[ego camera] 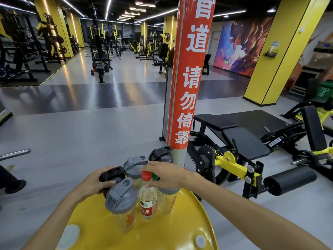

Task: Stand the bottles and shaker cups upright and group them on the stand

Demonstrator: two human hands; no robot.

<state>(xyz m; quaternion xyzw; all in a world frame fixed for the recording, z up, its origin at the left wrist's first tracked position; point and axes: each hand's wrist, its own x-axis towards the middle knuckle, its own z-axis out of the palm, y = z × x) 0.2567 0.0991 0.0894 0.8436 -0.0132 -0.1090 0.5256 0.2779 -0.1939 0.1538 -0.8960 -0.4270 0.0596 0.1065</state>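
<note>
On the glossy yellow round stand (162, 231), my left hand (95, 181) is wrapped around a black-lidded shaker cup (112, 175) at the left. My right hand (162, 175) rests, fingers loosely curled, over a grey-lidded clear cup (167, 197). Between them stands a clear plastic bottle (147, 197), red cap, upright. Nearest, a ribbed grey-lidded cup (122, 201); farther, two more lids by the red-wrapped pole (187, 78).

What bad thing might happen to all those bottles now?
1. The cups and bottles stand packed tight, so the right hand reaching over the red-capped bottle might knock it into its neighbours.
2. The left hand grips a black-lidded cup near the yellow stand's edge; a slip might send it to the floor.
3. The nearest grey-lidded cup looks tilted and might topple.
</note>
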